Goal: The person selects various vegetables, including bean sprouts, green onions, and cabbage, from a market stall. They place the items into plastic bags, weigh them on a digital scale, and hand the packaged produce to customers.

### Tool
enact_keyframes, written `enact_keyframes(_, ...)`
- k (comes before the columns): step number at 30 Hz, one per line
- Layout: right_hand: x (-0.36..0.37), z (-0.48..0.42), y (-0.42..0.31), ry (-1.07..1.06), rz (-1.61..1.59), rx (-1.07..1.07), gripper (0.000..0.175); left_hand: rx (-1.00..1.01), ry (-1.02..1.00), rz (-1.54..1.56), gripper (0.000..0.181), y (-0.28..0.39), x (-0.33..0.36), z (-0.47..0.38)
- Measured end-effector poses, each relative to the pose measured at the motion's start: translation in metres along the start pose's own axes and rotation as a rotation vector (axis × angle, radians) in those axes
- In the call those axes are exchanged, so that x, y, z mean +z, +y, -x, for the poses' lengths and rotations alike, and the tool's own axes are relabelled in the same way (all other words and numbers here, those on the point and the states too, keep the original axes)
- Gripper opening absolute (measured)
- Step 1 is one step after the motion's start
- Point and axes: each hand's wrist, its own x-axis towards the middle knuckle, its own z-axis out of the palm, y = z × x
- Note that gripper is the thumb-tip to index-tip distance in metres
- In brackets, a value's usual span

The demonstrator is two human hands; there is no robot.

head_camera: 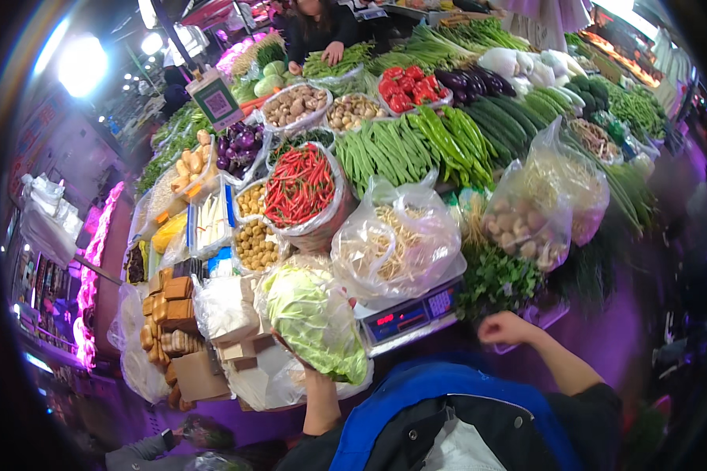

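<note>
My left hand holds a leafy green cabbage wrapped in clear film, left of a digital scale; most of its fingers are hidden under the cabbage. On the scale rests a clear plastic bag of pale sprouts. My right hand is loosely curled near the scale's right side, just below a bunch of leafy herbs; whether it holds anything small cannot be seen. Above those herbs, a clear bag contains mushrooms.
Blocks of brown tofu and wrapped white blocks lie at left. Farther back are red chillies, green beans and red peppers. Across the stall, a person touches greens. A grey sleeve shows at lower left.
</note>
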Motion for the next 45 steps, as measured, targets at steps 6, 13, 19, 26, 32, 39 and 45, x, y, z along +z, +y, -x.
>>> enact_keyframes(6,-0.087,0.059,-0.031,0.161,-0.302,0.024,0.041,0.26,0.153,-0.273,0.102,-0.054,0.09,-0.006)
enact_keyframes(13,-0.141,-0.006,-0.084,-0.028,-0.985,-0.605,0.145,-0.102,-0.031,-0.82,0.112,-0.165,0.195,-0.047)
enact_keyframes(19,-0.181,-0.03,-0.034,-0.046,-1.716,-0.446,0.105,0.38,-0.398,-1.366,0.129,-0.158,0.226,-0.049)
enact_keyframes(26,-0.253,-0.203,-0.109,0.372,-1.283,-0.475,0.063,0.787,0.328,-1.399,0.1,-0.115,0.155,-0.03)
enact_keyframes(32,-0.208,-0.416,-0.184,0.829,-0.601,-0.678,0.103,0.872,0.469,-1.551,0.095,-0.093,0.105,-0.032)
enact_keyframes(39,-0.123,-0.496,-0.161,0.479,0.654,-0.006,0.122,0.747,0.584,-1.557,0.084,-0.085,0.063,-0.046)
enact_keyframes(45,-0.222,-0.482,-0.177,0.128,0.824,-0.175,0.119,0.581,0.508,-1.509,0.073,-0.084,0.051,-0.077)
